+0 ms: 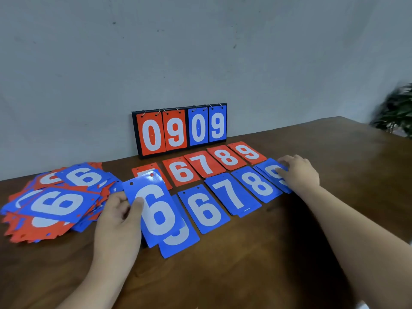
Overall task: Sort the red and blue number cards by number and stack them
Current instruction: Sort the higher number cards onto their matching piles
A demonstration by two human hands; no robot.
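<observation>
My left hand [119,216] pinches a blue 6 card [153,206] by its left edge, lifted over another blue card [178,239] whose number is mostly covered. Beside it lie blue stacks 6 [204,209], 7 [233,194], 8 [256,184] and 9 [270,169]. My right hand [298,172] rests with its fingers on the blue 9 stack. Behind them run red stacks: one half hidden [142,171], then 6 [180,172], 7 [204,163], 8 [226,157] and 9 [247,151]. A loose heap of mixed red and blue cards [51,201] sits to the left.
A flip scoreboard [179,129] showing 09 in red and 09 in blue leans against the grey wall at the back of the brown wooden table [256,264]. A green plant [399,110] stands past the table's far right corner.
</observation>
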